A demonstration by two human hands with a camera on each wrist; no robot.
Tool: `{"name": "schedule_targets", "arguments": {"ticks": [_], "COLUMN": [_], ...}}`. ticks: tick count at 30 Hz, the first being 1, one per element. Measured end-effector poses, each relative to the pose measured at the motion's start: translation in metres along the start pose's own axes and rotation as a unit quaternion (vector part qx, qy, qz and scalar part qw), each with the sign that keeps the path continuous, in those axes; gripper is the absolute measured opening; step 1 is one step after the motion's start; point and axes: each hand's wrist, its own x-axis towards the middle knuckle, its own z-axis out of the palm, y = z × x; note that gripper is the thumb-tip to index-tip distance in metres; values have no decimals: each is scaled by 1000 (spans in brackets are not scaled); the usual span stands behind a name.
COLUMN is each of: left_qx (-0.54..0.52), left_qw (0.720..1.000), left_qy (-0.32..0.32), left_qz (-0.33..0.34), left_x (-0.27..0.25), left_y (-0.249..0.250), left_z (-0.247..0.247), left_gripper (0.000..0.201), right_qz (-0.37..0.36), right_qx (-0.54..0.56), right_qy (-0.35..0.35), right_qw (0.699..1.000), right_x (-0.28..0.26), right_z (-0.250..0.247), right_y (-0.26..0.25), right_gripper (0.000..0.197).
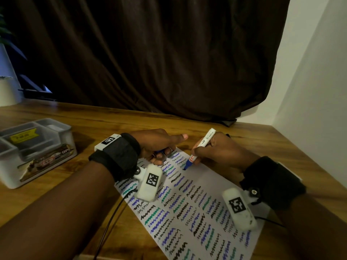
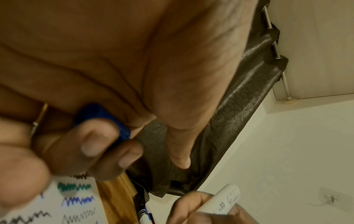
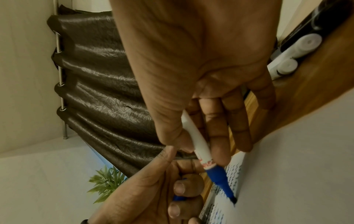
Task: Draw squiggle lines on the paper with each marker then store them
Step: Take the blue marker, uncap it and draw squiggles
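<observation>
A white sheet of paper [image 1: 212, 182] full of black, blue and green squiggles lies on the wooden table [image 1: 112, 117]. My right hand [image 1: 219, 149] holds a white marker with a blue nib [image 1: 199, 149], its tip touching the paper near the far end. In the right wrist view the blue marker [image 3: 201, 145] is pinched between thumb and fingers, nib on the sheet. My left hand [image 1: 157, 145] rests on the paper's far left corner, fingers curled round the blue cap [image 2: 107, 116], thumb stretched out.
A grey compartmented storage box [image 1: 35, 147] stands at the left on the table. Several more markers [image 3: 295, 56] lie on the table beyond my right hand. A dark curtain [image 1: 150, 53] hangs behind the table and a white wall [image 1: 315, 91] closes the right side.
</observation>
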Motion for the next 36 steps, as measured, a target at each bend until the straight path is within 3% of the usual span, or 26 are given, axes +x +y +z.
{"name": "schedule_targets", "arguments": {"ticks": [36], "left_qx": [0], "left_qw": [1000], "left_qy": [-1], "left_qz": [2], "left_x": [1], "left_y": [-2], "left_z": [1], "left_gripper": [71], "right_qz": [27], "right_qx": [-4], "right_qy": [43], "right_qw": [999], "right_x": [-2], "right_z": [-4], "right_y": [-1], "right_gripper": [22]}}
